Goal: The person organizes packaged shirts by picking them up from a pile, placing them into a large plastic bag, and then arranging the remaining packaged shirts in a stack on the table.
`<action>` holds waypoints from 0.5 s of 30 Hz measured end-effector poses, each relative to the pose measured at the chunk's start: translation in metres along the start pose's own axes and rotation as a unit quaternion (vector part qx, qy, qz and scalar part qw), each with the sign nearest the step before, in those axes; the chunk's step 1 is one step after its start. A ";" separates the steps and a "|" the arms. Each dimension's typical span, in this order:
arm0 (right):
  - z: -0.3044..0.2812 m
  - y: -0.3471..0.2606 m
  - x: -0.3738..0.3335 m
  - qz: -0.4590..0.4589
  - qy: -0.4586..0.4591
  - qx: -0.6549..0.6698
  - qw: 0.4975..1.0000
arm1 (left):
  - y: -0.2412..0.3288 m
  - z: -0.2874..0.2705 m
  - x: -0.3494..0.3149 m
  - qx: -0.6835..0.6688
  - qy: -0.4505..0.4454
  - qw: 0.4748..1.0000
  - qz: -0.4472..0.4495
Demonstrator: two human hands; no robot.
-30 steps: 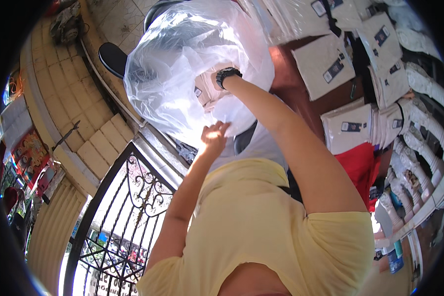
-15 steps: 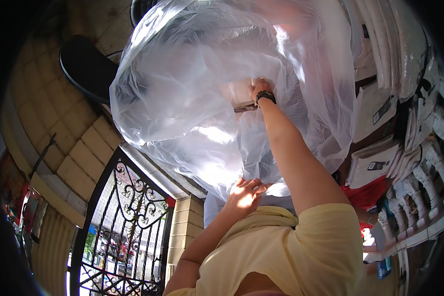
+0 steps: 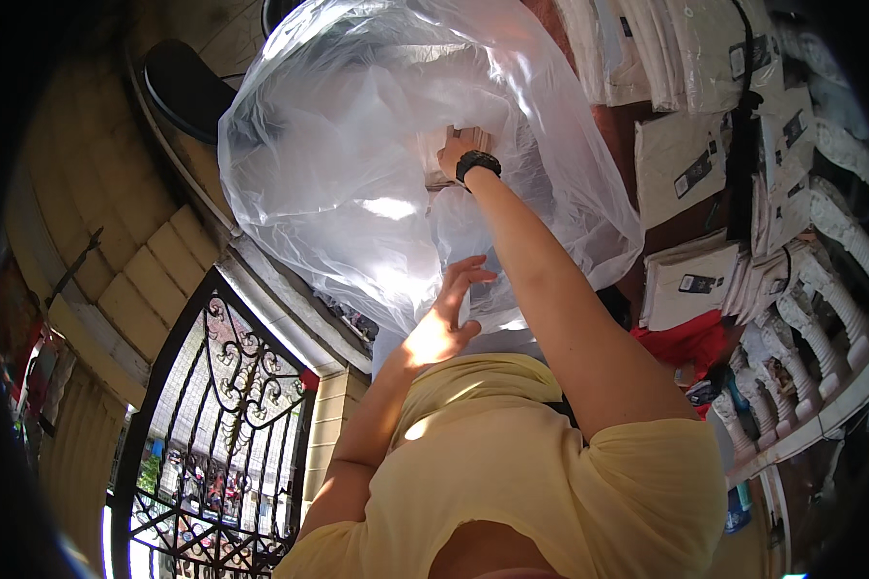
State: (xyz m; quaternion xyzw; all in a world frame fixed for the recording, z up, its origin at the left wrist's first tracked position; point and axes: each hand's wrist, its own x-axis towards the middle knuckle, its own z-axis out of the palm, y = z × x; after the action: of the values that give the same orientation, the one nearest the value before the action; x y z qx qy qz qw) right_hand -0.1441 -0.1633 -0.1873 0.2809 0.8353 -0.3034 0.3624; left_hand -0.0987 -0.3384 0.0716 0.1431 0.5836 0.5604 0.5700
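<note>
The right hand (image 3: 456,152), with a black, chunky wristwatch (image 3: 477,166) at its wrist, was deep inside a large, translucent white plastic bag (image 3: 309,174), its fingers on a stack of flat, pale beige packets (image 3: 436,179). Whether those fingers gripped the packets or only pressed on them, I cannot tell. The left hand (image 3: 446,311) was released, fingers spread and slightly curled, above the near side of the bag; contact with the film could not be made out.

With no grasp by the left hand, the thin, loose rim seemed liable to sag inward and snag on the right forearm. A sideways push by the right hand might have skewed the packets, since the limp film looked to give them little support. The watch could also have caught the plastic if the arm were drawn out fast.

The packet stack lay directly beneath the right hand, partly hidden by it, and beyond the left hand, well apart from it. Farther out, to the right of the bag, lay more flat, cream-coloured packets with dark labels (image 3: 679,166), near a bright red cloth (image 3: 686,338) and a row of white balusters (image 3: 843,230).
</note>
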 end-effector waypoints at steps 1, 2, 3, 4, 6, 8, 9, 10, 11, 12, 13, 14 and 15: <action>-0.029 -0.038 -0.039 -0.065 -0.032 -0.022 0.997 | -0.007 -0.012 -0.003 -0.112 0.078 0.990 0.036; -0.055 -0.063 -0.072 -0.117 -0.051 -0.038 0.991 | -0.011 -0.020 0.002 -0.136 0.196 0.969 0.058; -0.054 -0.066 -0.091 -0.100 -0.030 -0.021 0.994 | -0.009 -0.034 0.013 -0.087 0.269 0.958 0.039; -0.050 -0.064 -0.105 -0.082 -0.004 -0.003 0.997 | 0.020 -0.040 0.027 -0.084 0.284 0.955 0.014; -0.055 -0.073 -0.147 -0.136 0.011 -0.004 0.991 | 0.020 -0.060 0.041 -0.010 0.318 0.945 -0.074; -0.079 -0.091 -0.217 -0.224 0.023 -0.007 0.974 | 0.024 -0.063 0.044 -0.088 0.329 0.933 -0.121; -0.103 -0.103 -0.262 -0.245 0.041 0.011 0.968 | 0.041 -0.059 0.039 -0.125 0.321 0.930 -0.125; -0.109 -0.106 -0.285 -0.251 0.021 -0.040 0.967 | 0.039 -0.062 0.033 -0.124 0.304 0.941 -0.078; -0.112 -0.102 -0.298 -0.301 0.051 -0.031 0.952 | 0.025 -0.071 0.023 -0.124 0.288 0.949 -0.034; -0.114 -0.093 -0.308 -0.345 0.082 -0.022 0.935 | 0.030 -0.068 0.016 -0.125 0.268 0.955 0.008; -0.118 -0.085 -0.318 -0.389 0.111 -0.015 0.914 | 0.035 -0.063 0.008 -0.143 0.271 0.952 0.019; -0.122 -0.078 -0.325 -0.385 0.066 0.003 0.921 | 0.038 -0.058 -0.005 -0.162 0.275 0.947 0.029; -0.130 -0.073 -0.331 -0.372 0.139 0.050 0.916 | 0.053 -0.052 -0.019 -0.177 0.279 0.943 0.041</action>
State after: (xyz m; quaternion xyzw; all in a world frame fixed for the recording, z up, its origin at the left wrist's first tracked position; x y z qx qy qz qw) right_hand -0.0590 -0.2014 0.1637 0.0068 0.9051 -0.4156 0.0892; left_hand -0.1603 -0.3616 0.1100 -0.0986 0.6039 0.6950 0.3776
